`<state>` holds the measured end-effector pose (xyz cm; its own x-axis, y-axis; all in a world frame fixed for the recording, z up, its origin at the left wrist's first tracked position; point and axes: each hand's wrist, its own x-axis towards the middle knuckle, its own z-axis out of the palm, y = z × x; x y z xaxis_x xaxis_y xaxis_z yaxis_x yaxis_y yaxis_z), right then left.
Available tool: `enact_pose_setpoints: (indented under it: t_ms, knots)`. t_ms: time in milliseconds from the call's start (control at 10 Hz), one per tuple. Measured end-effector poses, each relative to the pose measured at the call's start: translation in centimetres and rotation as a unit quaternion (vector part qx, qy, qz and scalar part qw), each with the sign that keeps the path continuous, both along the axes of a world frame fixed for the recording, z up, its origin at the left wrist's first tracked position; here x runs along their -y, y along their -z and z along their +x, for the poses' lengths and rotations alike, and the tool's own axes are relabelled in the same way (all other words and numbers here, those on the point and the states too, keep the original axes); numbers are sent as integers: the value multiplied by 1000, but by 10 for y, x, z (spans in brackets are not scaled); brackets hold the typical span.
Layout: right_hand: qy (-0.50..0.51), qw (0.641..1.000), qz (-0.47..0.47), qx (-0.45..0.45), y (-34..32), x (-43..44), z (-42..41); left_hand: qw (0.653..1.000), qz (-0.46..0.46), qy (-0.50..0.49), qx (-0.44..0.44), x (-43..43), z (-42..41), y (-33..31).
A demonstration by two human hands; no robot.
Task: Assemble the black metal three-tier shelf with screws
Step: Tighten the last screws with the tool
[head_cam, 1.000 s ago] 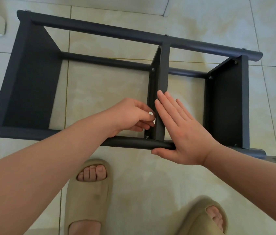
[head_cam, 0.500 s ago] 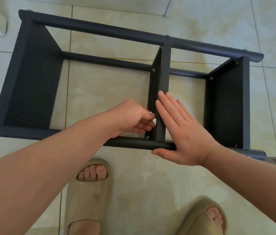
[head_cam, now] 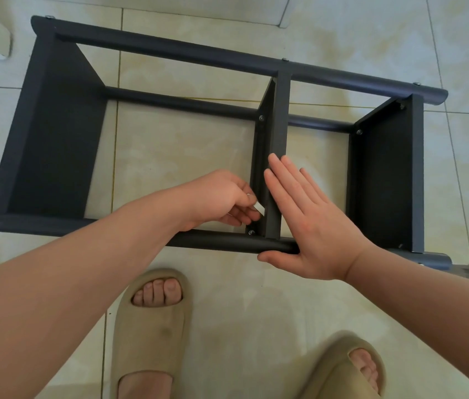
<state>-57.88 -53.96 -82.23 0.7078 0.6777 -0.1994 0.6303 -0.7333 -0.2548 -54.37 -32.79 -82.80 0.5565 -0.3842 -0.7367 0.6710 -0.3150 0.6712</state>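
Beside middle tier (head_cam: 278,125), left hand (head_cam: 218,197) pinching pale piece (head_cam: 257,207), right hand (head_cam: 311,223) flat

The black metal three-tier shelf (head_cam: 54,133) lies on its side on the glossy beige tiled floor (head_cam: 184,156). The left hand (head_cam: 218,197) pinches a small white flat piece (head_cam: 258,208) (what it is cannot be told) just beside the middle black panel (head_cam: 278,122); the right hand (head_cam: 314,226) lies flat against that panel
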Motion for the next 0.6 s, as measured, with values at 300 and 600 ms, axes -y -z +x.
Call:
enact_pose_setpoints:
  t_ms: [300, 600]
  knots:
    - [1, 1000, -2, -1, -1, 0, 0, 998, 2, 56, 28, -7, -2, -4]
    - [2, 1000, -7, 3, -1, 0, 0, 990, 13, 128, 59, -14, -2, -4]
